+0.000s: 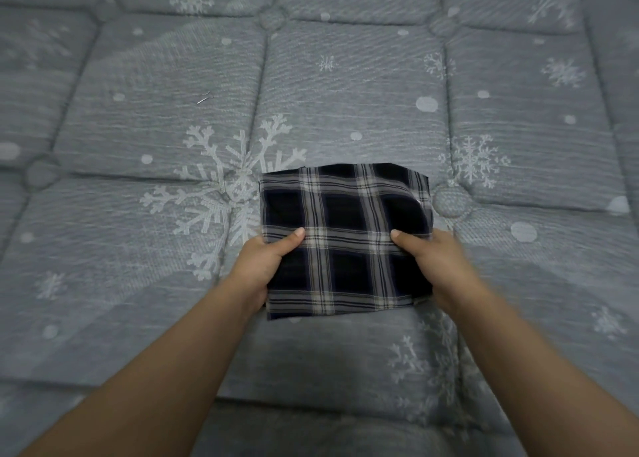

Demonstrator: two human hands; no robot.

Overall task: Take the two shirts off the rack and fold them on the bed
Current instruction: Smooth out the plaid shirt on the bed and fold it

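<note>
Plaid cloth, dark navy with pale checks, sits folded into a compact rectangle in the middle of the bed (138, 128); this is the shirt (345, 239), and both of the person's hands are on its near half. The left hand (264, 264) grips the left edge, thumb laid across the top of the fabric and the fingers tucked out of sight beneath. The right hand (439, 261) holds the right edge the same way, thumb on top and the rest curled under the fold. The far right corner of the shirt bulges up a little, showing layered edges. The bed's cover is grey and quilted into squares, printed with white snowflakes and dots. A small thin pin-like object (204, 99) lies on the cover, well apart from the shirt, toward the far left.
</note>
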